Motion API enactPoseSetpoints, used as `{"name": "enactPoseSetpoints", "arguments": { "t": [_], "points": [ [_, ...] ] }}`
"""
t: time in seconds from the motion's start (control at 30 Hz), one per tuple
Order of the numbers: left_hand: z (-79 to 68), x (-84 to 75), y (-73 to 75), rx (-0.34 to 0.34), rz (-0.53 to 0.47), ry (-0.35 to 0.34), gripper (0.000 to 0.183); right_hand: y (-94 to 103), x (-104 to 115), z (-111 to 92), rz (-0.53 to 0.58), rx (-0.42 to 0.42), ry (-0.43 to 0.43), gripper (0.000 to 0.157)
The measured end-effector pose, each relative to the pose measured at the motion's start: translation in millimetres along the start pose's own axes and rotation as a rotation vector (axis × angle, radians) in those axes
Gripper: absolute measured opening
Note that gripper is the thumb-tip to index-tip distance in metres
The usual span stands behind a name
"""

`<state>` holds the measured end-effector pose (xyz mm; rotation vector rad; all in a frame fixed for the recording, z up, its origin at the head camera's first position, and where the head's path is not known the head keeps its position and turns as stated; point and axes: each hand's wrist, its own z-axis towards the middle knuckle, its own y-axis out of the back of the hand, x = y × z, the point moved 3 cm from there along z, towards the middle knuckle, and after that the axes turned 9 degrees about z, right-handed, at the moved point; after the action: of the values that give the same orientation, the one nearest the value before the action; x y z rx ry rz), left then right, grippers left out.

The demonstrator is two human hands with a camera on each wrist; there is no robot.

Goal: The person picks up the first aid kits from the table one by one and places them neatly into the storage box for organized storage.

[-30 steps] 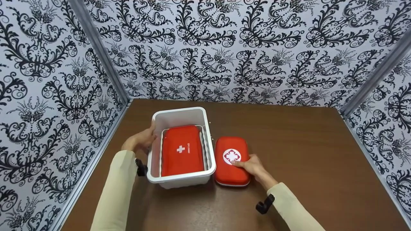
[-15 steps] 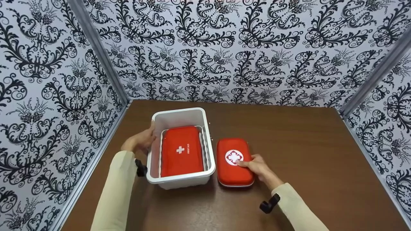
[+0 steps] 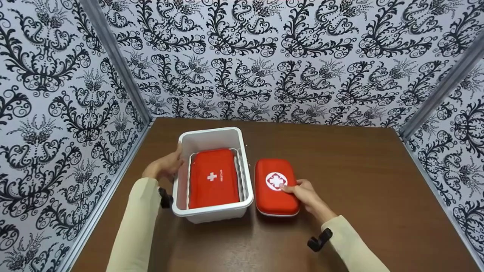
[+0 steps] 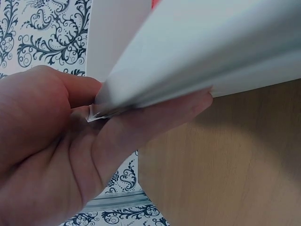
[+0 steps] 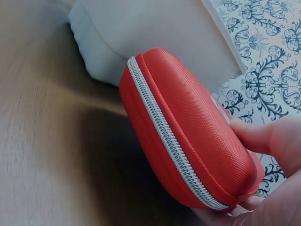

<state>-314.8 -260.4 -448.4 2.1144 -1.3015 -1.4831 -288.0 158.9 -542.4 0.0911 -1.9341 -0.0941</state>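
Note:
A white plastic bin (image 3: 217, 208) stands on the left part of the table. Inside it lies a flat red first aid pouch (image 3: 213, 192) with a white cross. My left hand (image 3: 166, 165) grips the bin's left rim, the thumb inside and the fingers along the outer wall, as the left wrist view shows. To the right of the bin, my right hand (image 3: 307, 194) holds a red zippered first aid case (image 3: 274, 200), thumb on top by its round white emblem and fingers beneath. In the right wrist view the case's silver zipper (image 5: 164, 132) faces the camera, and the case looks lifted off the table.
The brown wooden table (image 3: 359, 181) stretches away to the right. Patterned black-and-white walls (image 3: 264, 75) enclose the back and both sides, with grey strips along their corners. Beside the pouch in the bin, a silvery wavy edge (image 3: 242, 177) shows; what it belongs to is mostly covered.
My right hand and the red case have shifted slightly right, away from the bin; over the last half second the case rose a little in view. The left hand and the bin have stayed put.

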Motion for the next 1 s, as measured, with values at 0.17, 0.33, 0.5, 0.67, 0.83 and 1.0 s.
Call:
{"name": "enactPoseSetpoints", "arguments": {
  "t": [0.17,0.33,0.5,0.67,0.83,1.0],
  "points": [
    [-2.9,-0.2,-1.3,-0.037,-0.064,-0.002,0.077,-1.3,10.7,-3.8,0.044,-0.008,0.014,0.063],
    [-1.7,-1.4,-2.3,-0.018,-0.068,-0.001,0.076,0.6,25.8,-9.9,0.104,-0.006,0.011,0.06],
    [0.3,-0.9,-3.0,-0.028,-0.077,0.007,0.077,3.3,42.9,-13.2,0.103,0.008,0.022,0.064],
    [-1.7,-0.1,-2.8,-0.037,-0.052,0.006,0.077,4.3,57.5,-11.9,0.082,0.023,0.037,0.067],
    [-5.3,-0.6,-1.2,-0.041,-0.03,-0.007,0.076,1.4,71.8,-13.5,0.103,0.043,0.047,0.068],
    [-2.9,1.8,-2.5,-0.026,-0.053,0.006,0.076,-5.6,83.2,-15.1,0.148,0.065,0.048,0.069]
  ]
}}
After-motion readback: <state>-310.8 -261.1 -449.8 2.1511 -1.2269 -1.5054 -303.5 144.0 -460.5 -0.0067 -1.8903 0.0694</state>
